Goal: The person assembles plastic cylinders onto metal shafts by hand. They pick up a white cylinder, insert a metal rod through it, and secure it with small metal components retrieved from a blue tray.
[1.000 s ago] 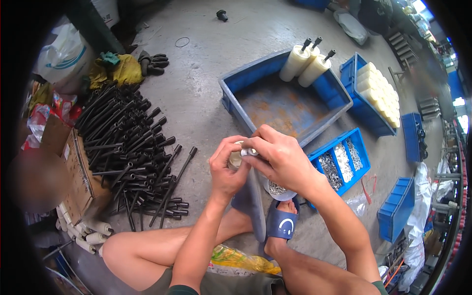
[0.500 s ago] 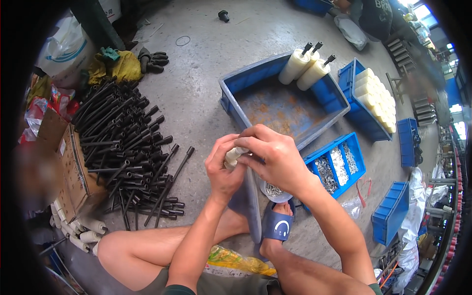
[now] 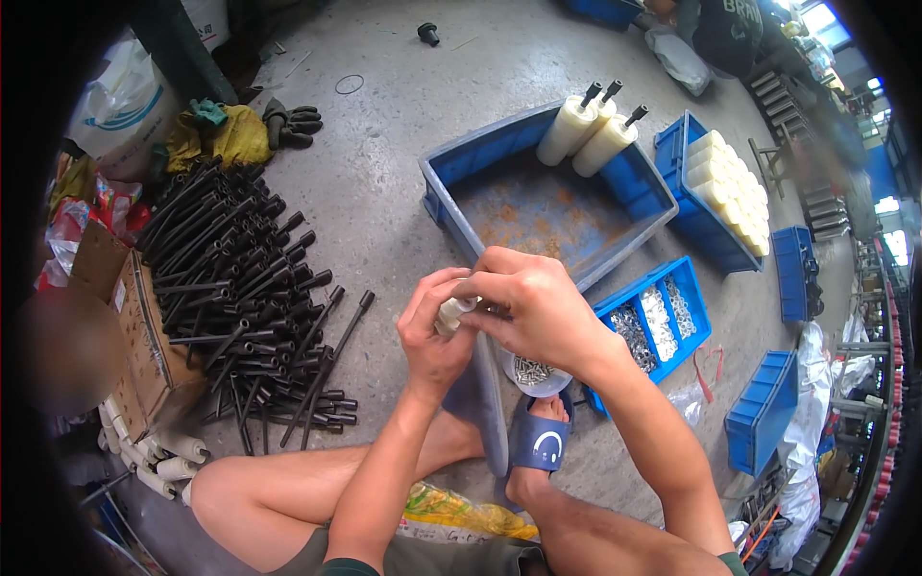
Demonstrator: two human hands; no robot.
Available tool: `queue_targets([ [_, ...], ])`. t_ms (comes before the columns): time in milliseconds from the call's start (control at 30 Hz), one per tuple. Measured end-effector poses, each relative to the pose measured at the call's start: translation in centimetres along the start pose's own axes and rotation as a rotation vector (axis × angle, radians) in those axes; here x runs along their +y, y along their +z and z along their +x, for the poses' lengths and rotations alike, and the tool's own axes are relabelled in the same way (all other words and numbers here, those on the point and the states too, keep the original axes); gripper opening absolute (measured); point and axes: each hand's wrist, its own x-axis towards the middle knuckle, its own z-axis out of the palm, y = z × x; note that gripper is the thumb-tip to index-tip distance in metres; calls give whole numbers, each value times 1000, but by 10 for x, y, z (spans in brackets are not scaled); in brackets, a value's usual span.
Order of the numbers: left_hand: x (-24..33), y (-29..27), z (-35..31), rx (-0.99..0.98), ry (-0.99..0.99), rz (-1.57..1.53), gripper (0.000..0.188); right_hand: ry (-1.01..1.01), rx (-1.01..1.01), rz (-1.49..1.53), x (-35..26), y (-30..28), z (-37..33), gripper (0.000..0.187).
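Both of my hands meet over the near edge of a large blue crate. My left hand wraps round a short white cylindrical part, most of it hidden by the fingers. Thumb and fingertips of my right hand close on the upper end of the same part. Any small piece between those fingertips is too hidden to make out. Just below my right hand is a pale bowl of small metal pins. Three cream rollers with black shafts stand at the crate's far end.
A heap of black rods lies left, by a cardboard box and white rollers. To the right are a divided blue tray of small metal parts, a crate of cream rollers and a blue bin. Gloves lie far left.
The view has shifted slightly, and more of the bowl of pins shows. My right fingers have moved a little at the end of the white part; both hands stay on it.
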Motion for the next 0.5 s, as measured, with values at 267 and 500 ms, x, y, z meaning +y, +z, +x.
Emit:
queue_targets([
  [267, 2, 1, 1, 44, -12, 5, 31, 91, 53, -207, -6, 9, -1, 21],
  [500, -2, -2, 0, 44, 11, 31, 34, 35, 48, -104, -2, 9, 3, 23],
])
